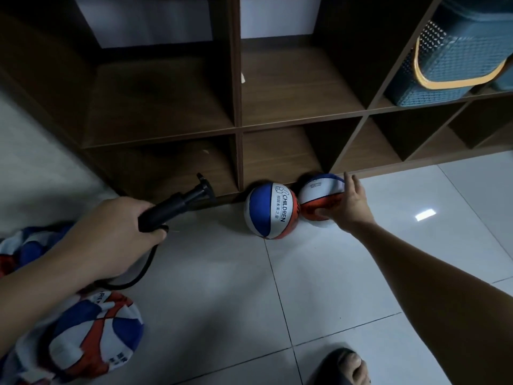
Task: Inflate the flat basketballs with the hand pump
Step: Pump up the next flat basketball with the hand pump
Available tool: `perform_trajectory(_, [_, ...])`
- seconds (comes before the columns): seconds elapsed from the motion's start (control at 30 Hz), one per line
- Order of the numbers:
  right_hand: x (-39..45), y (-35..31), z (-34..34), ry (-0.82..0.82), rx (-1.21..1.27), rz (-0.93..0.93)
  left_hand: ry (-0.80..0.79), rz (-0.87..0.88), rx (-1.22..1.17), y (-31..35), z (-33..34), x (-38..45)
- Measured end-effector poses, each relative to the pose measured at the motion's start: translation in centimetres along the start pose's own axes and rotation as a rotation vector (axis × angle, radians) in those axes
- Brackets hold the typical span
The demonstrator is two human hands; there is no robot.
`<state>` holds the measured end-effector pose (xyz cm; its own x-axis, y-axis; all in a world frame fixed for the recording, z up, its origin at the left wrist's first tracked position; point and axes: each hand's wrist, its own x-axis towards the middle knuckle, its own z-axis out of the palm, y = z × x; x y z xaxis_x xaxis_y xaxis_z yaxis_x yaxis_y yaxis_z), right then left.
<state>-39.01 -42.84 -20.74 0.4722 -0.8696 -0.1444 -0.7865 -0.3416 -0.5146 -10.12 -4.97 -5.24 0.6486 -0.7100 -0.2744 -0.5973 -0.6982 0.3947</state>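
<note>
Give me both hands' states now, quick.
Left hand: grips the black hand pump.
Right hand: fingers spread, curving round the inflated basketball by the shelf unit; full grip cannot be told.

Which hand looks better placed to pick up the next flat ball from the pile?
Probably the left hand: the flat basketballs lie just beneath it, though it grips the hand pump. The right hand is far off, on an inflated ball by the shelf.
</note>
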Motion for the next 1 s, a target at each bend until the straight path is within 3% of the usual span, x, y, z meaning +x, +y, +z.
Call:
perform_trajectory(0.17, [-3.4,-5.0,-1.5,0.205,-0.012,-0.234,0.009,-0.037,0.108,-3.3,-2.7,-1.0])
perform_trajectory(0.3, [-9.7,-13.4,2.2,0.031,-0.095,-0.579,-0.02,-0.099,0.233,-8.0,-7.3,-3.3])
perform_trajectory(0.4, [-15.4,-20.2,7.6,-0.21,-0.091,-0.803,-0.036,-0.204,0.241,-12.5,-9.6,-6.0])
perform_trajectory(0.53, [-22.2,-26.1,16.5,-0.574,-0.161,-0.893,-0.056,-0.312,0.231,-17.7,-9.2,-9.7])
perform_trajectory(0.63, [-25.0,-28.9,22.1,-0.708,-0.164,-0.833,-0.099,-0.337,0.209,-20.3,-8.6,-11.4])
perform_trajectory(0.83, [-25.9,-33.0,28.5,-0.794,-0.2,-0.863,-0.103,-0.34,0.16,-22.9,-9.2,-12.9])
perform_trajectory(1.0, [-26.8,-32.8,29.2,-0.594,-0.367,-0.96,-0.108,-0.294,0.142,-22.5,-9.7,-12.3])
